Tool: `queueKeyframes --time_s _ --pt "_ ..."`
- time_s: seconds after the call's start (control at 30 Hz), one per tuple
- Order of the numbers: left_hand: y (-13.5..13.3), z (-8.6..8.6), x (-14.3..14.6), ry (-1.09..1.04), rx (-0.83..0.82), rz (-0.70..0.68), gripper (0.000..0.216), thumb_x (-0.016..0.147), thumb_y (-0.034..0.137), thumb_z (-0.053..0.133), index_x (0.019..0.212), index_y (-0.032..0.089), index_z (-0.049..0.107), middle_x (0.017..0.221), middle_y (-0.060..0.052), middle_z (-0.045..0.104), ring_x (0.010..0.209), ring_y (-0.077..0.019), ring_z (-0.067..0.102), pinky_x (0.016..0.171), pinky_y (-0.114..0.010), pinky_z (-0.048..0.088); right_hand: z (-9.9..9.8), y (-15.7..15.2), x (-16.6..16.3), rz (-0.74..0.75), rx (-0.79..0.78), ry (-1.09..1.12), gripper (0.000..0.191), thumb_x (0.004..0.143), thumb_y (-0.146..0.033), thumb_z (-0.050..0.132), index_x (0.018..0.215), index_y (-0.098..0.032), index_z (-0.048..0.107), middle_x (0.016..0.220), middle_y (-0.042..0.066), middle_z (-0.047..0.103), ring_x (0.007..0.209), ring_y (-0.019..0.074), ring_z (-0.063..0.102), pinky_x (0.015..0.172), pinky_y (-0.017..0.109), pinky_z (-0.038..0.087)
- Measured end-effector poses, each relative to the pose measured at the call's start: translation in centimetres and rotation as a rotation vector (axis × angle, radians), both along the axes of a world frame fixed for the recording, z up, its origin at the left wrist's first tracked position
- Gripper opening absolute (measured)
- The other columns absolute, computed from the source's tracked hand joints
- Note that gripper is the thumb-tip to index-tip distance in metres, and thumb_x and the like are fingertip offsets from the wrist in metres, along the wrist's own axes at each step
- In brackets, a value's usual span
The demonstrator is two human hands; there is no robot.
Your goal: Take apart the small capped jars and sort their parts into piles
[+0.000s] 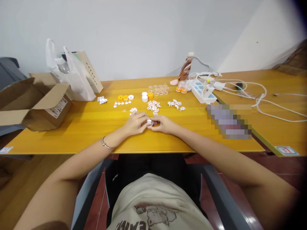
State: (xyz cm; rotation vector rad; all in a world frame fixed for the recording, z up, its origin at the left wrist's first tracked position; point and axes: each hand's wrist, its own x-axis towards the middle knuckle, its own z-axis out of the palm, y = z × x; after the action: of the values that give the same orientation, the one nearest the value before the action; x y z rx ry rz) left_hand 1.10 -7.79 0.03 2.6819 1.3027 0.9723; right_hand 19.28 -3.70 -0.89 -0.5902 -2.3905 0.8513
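Between the fingertips of both hands is a small white round piece (149,121) with dark marks on top; its lower part is partly covered by the fingers. My left hand (137,123) grips it from the left, and my right hand (164,124) pinches it from the right. Just beyond them lie a cluster of small white round parts (133,110) and a pile of white cutouts with dark prints (153,106). Farther back are yellow and white rings (125,97), stacked white caps (144,97) and clear round cups (158,90).
An open cardboard box (45,111) and a white plastic bag (80,80) occupy the left side. To the right are a brown drink bottle (185,71), orange-based clear pieces (181,89), a power strip (201,91), looping white cables (260,95) and a pixelated object (227,123).
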Motion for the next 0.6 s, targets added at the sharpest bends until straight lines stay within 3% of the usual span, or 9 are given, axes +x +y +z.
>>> queueKeyframes --time_s 0.13,0.23,0.4,0.5,0.6 --pt "0.2 0.4 0.1 -0.307 -0.034 0.092 0.025 0.085 0.034 0.046 0.075 0.015 0.059 0.072 -0.003 0.060 0.070 -0.0127 0.053 0.069 -0.026 0.040 0.0 0.0 0.1 0.009 -0.054 -0.015 0.015 0.072 -0.030 0.057 0.071 -0.015 0.058 0.060 -0.003 0.047 0.056 0.0087 0.040 0.053 0.021 0.032" --pt "0.4 0.5 0.1 -0.354 -0.134 0.036 0.023 0.078 0.037 0.056 0.073 0.015 0.060 0.072 -0.003 0.062 0.068 -0.0123 0.054 0.068 -0.025 0.042 -0.1 0.0 0.2 -0.008 -0.101 -0.022 0.017 0.070 -0.030 0.060 0.077 -0.014 0.061 0.064 -0.002 0.051 0.058 0.0093 0.044 0.056 0.022 0.036" --pt "0.8 0.4 0.0 -0.684 -0.350 0.017 0.030 0.075 0.035 0.060 0.093 0.012 0.061 0.086 -0.007 0.067 0.077 -0.0151 0.062 0.074 -0.028 0.048 0.4 0.2 0.8 0.038 -0.170 -0.026 0.033 0.067 -0.030 0.065 0.096 -0.015 0.063 0.079 0.001 0.060 0.068 0.0112 0.051 0.065 0.024 0.042" --pt "0.9 0.7 0.0 -0.749 -0.429 -0.052 0.031 0.076 0.033 0.060 0.100 0.012 0.060 0.083 -0.005 0.067 0.076 -0.0134 0.062 0.075 -0.027 0.049 1.2 0.3 1.2 0.079 -0.220 -0.042 0.045 0.063 -0.032 0.070 0.105 -0.017 0.061 0.084 0.002 0.061 0.072 0.0120 0.053 0.069 0.026 0.044" --pt "0.8 1.0 -0.1 -0.807 -0.516 -0.161 0.034 0.077 0.031 0.060 0.106 0.015 0.054 0.077 -0.002 0.065 0.073 -0.0112 0.062 0.073 -0.026 0.049 1.9 0.4 1.6 0.082 -0.322 -0.010 0.044 0.067 -0.036 0.067 0.106 -0.017 0.060 0.083 0.002 0.061 0.074 0.0125 0.054 0.071 0.028 0.045"
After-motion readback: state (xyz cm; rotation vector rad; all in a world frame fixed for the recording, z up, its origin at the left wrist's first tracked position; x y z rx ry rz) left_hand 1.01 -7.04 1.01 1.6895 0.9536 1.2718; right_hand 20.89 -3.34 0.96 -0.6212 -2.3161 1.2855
